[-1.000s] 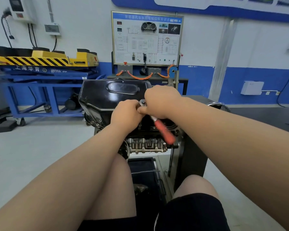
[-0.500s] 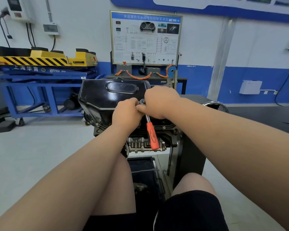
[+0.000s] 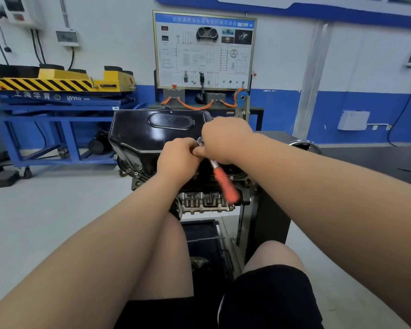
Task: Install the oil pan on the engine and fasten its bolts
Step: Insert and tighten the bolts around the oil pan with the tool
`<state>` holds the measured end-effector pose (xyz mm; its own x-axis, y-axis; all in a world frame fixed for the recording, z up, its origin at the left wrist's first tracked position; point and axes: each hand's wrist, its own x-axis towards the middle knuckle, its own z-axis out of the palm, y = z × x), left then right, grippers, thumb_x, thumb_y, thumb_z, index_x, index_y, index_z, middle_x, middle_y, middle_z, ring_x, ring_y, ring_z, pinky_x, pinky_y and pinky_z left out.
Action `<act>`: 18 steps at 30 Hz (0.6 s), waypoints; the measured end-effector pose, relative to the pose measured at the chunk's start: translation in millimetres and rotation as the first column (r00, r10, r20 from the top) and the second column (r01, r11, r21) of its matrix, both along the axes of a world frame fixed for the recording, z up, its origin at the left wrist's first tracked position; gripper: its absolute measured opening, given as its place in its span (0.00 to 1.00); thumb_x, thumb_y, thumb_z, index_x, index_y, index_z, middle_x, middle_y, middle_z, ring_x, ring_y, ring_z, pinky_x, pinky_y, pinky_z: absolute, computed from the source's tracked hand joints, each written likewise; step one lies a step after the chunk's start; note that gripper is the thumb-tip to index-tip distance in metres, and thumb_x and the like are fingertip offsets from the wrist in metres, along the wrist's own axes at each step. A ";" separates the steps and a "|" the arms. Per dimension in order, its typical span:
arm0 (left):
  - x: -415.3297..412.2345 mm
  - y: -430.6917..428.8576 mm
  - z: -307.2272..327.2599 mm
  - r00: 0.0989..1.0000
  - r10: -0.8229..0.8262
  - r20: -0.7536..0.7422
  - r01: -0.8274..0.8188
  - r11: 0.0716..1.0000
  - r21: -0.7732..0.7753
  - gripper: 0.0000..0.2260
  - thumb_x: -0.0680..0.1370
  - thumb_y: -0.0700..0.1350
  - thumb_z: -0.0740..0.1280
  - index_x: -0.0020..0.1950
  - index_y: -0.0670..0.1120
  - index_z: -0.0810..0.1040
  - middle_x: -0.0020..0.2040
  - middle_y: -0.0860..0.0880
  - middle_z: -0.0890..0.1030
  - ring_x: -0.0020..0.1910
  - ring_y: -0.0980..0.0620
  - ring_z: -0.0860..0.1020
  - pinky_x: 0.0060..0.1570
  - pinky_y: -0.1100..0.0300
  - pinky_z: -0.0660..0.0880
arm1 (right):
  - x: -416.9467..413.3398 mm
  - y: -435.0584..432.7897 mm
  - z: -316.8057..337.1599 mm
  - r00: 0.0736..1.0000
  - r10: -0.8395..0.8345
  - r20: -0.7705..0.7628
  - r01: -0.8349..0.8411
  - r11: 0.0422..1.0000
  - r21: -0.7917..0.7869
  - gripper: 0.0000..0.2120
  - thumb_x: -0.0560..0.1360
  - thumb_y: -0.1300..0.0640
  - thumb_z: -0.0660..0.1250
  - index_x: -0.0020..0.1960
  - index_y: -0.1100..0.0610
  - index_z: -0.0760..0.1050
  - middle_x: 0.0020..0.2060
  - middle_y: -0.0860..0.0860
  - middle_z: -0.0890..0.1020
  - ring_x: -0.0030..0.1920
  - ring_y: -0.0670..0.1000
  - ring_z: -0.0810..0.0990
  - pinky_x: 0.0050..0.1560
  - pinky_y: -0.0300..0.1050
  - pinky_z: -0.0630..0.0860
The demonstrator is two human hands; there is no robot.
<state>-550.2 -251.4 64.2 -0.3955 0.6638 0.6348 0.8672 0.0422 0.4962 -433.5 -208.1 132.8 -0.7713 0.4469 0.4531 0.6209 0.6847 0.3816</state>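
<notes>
Ratchet [image 3: 220,176] swung rightward, left hand [image 3: 178,157], right hand [image 3: 226,138] gripping, oil pan [image 3: 147,136] rim

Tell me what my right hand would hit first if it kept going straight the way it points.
Most likely the oil pan: the right hand points left and away over its near edge. The left hand sits lower, beside that line, though depth is unclear.

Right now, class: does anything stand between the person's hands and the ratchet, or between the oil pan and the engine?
Nothing visible does. The left hand and the right hand both grip the ratchet at its head, and the oil pan sits on the engine. What lies under the hands is hidden.
</notes>
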 end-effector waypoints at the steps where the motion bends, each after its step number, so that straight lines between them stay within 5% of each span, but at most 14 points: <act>1: -2.9 -1.2 -0.2 0.998 -0.063 0.019 0.063 0.998 -0.012 0.09 0.73 0.47 0.69 0.34 0.52 0.76 0.30 0.55 0.77 0.36 0.49 0.77 0.36 0.56 0.72 | 1.7 1.4 2.3 0.998 0.039 0.051 -0.041 0.998 0.044 0.17 0.76 0.46 0.61 0.35 0.56 0.66 0.32 0.49 0.67 0.32 0.50 0.67 0.29 0.44 0.61; 4: -3.4 -2.6 -3.3 0.988 -0.149 0.039 0.151 0.987 -0.058 0.05 0.74 0.47 0.69 0.39 0.54 0.77 0.34 0.54 0.80 0.35 0.52 0.80 0.42 0.54 0.77 | 5.0 4.8 8.4 0.971 0.112 0.210 -0.154 0.969 0.194 0.05 0.77 0.53 0.62 0.48 0.54 0.74 0.42 0.51 0.76 0.46 0.55 0.74 0.38 0.48 0.64; 9: 4.0 4.1 0.2 1.000 -0.004 -0.028 0.004 1.000 -0.015 0.06 0.71 0.42 0.64 0.42 0.44 0.80 0.36 0.46 0.80 0.37 0.43 0.75 0.36 0.54 0.74 | -0.6 1.0 -0.9 1.000 -0.006 0.006 0.006 0.999 0.046 0.21 0.75 0.42 0.57 0.30 0.54 0.61 0.29 0.49 0.65 0.27 0.49 0.64 0.27 0.42 0.59; 13: -4.1 0.1 -0.2 0.977 -0.155 0.150 0.166 0.984 -0.067 0.05 0.74 0.42 0.65 0.41 0.48 0.81 0.31 0.50 0.81 0.28 0.53 0.80 0.29 0.65 0.70 | -0.6 3.6 0.4 0.999 0.040 0.031 -0.042 0.998 0.053 0.18 0.76 0.44 0.61 0.36 0.56 0.65 0.31 0.49 0.67 0.30 0.49 0.65 0.29 0.44 0.61; 16: -3.7 0.3 -3.3 0.966 -0.186 0.179 0.198 0.978 -0.057 0.04 0.75 0.45 0.67 0.41 0.50 0.80 0.33 0.52 0.81 0.27 0.54 0.80 0.30 0.65 0.72 | -1.6 5.4 6.2 0.974 0.135 0.182 -0.166 0.971 0.171 0.07 0.77 0.53 0.61 0.49 0.55 0.75 0.44 0.52 0.76 0.46 0.53 0.73 0.39 0.48 0.64; 18: -0.5 1.5 -2.3 0.986 -0.107 0.124 0.113 0.993 -0.043 0.07 0.73 0.46 0.67 0.35 0.50 0.76 0.30 0.52 0.79 0.30 0.50 0.79 0.31 0.60 0.73 | -3.7 2.6 3.3 0.985 0.117 0.128 -0.134 0.982 0.131 0.09 0.77 0.51 0.60 0.42 0.55 0.71 0.38 0.51 0.72 0.38 0.51 0.71 0.35 0.47 0.62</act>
<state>-550.6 -250.0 61.9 -0.3899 0.7372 0.5518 0.8016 -0.0232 0.5974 -437.1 -205.5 136.2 -0.8694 0.2822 0.4056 0.4777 0.6898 0.5441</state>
